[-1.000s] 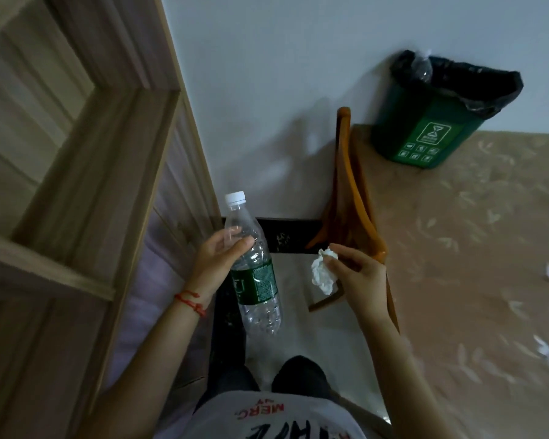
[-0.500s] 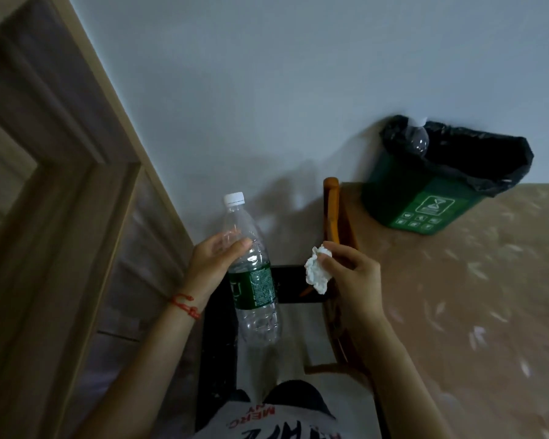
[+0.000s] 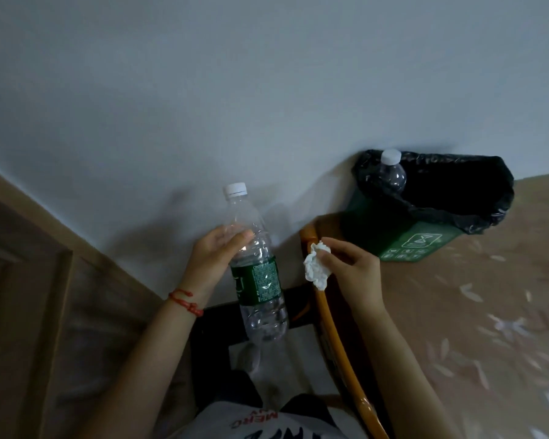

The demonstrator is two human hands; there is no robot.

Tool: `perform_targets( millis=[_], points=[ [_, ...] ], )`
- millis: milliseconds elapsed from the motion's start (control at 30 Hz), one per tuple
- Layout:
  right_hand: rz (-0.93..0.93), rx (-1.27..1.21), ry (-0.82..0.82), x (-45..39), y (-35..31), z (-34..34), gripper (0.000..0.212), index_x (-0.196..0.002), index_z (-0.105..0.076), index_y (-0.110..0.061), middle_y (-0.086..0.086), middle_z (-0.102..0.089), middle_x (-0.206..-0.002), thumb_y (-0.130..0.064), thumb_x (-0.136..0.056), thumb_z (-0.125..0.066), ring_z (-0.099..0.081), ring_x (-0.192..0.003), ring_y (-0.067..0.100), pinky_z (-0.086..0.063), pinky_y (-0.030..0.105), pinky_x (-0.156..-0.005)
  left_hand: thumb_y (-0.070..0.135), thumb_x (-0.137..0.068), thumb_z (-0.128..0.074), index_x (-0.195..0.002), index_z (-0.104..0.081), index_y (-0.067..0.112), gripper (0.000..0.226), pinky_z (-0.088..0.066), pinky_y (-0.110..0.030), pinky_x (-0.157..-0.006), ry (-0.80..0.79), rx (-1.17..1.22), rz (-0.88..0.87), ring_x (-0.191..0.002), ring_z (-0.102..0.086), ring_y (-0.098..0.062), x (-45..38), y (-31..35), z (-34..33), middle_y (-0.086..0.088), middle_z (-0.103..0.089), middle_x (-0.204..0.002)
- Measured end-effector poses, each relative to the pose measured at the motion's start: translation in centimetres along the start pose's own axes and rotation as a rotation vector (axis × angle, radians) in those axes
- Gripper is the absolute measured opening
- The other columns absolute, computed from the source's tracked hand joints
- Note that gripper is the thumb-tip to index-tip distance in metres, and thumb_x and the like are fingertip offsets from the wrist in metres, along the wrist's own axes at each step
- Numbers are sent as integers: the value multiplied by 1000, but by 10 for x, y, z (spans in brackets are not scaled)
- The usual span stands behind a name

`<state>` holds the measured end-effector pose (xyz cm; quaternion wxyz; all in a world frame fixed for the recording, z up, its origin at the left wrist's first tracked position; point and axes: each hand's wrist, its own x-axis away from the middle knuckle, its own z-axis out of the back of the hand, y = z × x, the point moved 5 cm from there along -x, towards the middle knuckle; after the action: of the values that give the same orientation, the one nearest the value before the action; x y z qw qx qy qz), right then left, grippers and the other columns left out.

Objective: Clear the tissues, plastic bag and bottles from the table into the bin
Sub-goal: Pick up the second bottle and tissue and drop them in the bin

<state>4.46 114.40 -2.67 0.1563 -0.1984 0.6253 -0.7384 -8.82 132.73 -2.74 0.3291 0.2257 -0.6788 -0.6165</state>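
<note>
Two clear plastic bottles (image 3: 256, 270) (image 3: 392, 174), one crumpled tissue (image 3: 317, 270), one green bin (image 3: 409, 245), two hands (image 3: 216, 255) (image 3: 352, 270)

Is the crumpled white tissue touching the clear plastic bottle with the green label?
Apart. The head view shows dark background between the crumpled white tissue, pinched by the right hand, and the clear plastic bottle in the left hand.

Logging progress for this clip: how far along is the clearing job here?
Done: one bottle already sits in the bin. In hand: the left hand grips a second bottle; the right hand pinches a tissue; neither is over the bin yet. Left: binning both. The table and plastic bag are not in view.
</note>
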Motion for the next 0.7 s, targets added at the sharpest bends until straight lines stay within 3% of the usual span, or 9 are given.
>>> perform_targets(
  millis=[100, 200, 367, 567, 700],
  points=[
    [-55, -44, 121, -12, 3, 7, 17, -88, -70, -25, -4, -73, -86, -10, -79, -70, -69, -84, 11, -54, 27, -78, 33, -65, -74, -105, -63, 4, 50, -53, -19, -73, -126, -4, 4, -74, -65, 0, -33, 7, -17, 1, -69, -89],
    [-102, -70, 247, -17, 5, 15, 19, -83, -71, -29, -6, -74, -81, -10, -78, -71, -69, -83, 13, -55, 31, -79, 39, -60, -74, -97, -66, 11, 47, -52, -22, -73, -236, -14, 20, -73, -66, -3, -61, 13, -36, 5, -72, -80],
    [-113, -45, 415, -11, 3, 34, 20, -81, -69, -31, -10, -72, -75, -11, -78, -71, -68, -78, 8, -54, 25, -73, 54, -54, -68, -92, -66, 18, 52, -51, -35, -81, -443, -63, 45, -83, -66, -18, -87, 16, -76, -1, -70, -87],
    [-160, -45, 592, -1, 7, 59, 16, -93, -71, -14, -2, -71, -83, -8, -79, -70, -68, -78, 11, -55, 24, -74, 52, -53, -68, -90, -66, 16, 51, -50, -28, -74, -590, -58, 85, -75, -67, -12, -99, 13, -118, 5, -72, -75],
    [-139, -21, 661, -6, -1, 75, 17, -91, -71, -19, -5, -70, -81, -7, -78, -70, -67, -74, 7, -54, 20, -70, 50, -55, -69, -86, -67, 16, 46, -50, -32, -76, -612, -75, 87, -76, -67, -14, -102, 13, -135, 5, -72, -75]
  ],
)
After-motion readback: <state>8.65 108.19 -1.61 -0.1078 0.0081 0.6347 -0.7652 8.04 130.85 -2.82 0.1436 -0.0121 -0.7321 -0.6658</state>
